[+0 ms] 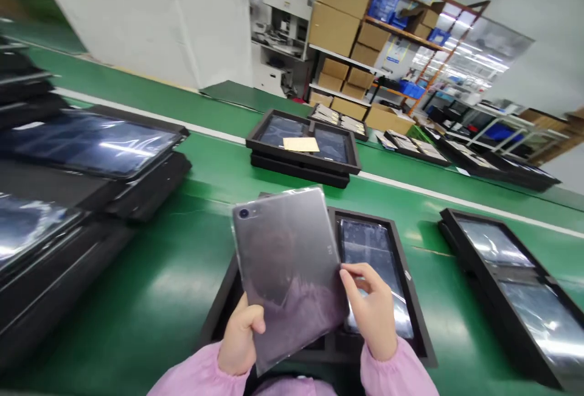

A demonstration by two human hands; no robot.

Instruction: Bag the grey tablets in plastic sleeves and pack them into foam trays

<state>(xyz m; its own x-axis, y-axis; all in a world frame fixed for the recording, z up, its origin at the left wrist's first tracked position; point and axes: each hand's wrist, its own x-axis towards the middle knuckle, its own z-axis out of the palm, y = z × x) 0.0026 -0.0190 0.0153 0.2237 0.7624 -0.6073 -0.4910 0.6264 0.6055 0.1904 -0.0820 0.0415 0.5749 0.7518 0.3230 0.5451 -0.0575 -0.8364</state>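
A grey tablet (287,262) in a clear plastic sleeve is held up before me, its back with the camera lens facing me. My left hand (241,332) grips its lower left edge, thumb over the back. At the right edge, my right hand (371,305) pinches the tablet's side or its sleeve between thumb and fingers. Below it lies a black foam tray (422,335) with two compartments. The right one holds another wrapped tablet (371,244), screen up; the left one is mostly hidden behind the held tablet.
Stacked black trays with tablets (104,140) stand at the left. Another tray (497,274) with tablets lies at the right. Farther back, a tray stack (301,171) carries a beige card (301,144). The green bench (177,274) has a white line; cartons (337,25) and shelving stand beyond.
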